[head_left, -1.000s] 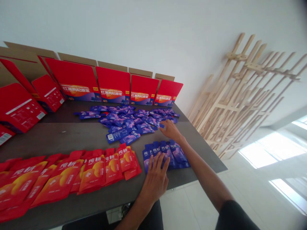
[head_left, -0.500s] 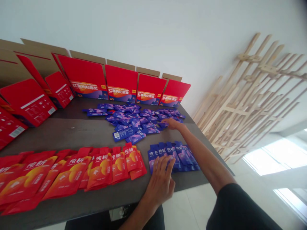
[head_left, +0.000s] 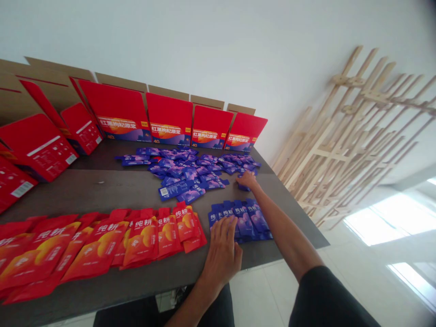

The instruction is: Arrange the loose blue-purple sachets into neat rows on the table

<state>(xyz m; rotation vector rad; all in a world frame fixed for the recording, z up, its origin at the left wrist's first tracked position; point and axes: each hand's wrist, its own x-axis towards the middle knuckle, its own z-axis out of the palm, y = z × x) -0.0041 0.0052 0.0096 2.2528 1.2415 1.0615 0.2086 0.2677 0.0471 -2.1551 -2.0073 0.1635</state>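
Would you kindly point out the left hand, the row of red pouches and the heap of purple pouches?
Left hand (head_left: 222, 247): head view, back of the hand.
Row of red pouches (head_left: 95, 254): head view, printed front of a pouch mid-row.
Heap of purple pouches (head_left: 190, 173): head view, a pouch mid-heap.

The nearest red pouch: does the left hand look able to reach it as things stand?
Likely yes: the left hand is close beside the nearest red pouch, and only a strip of table shows between them.
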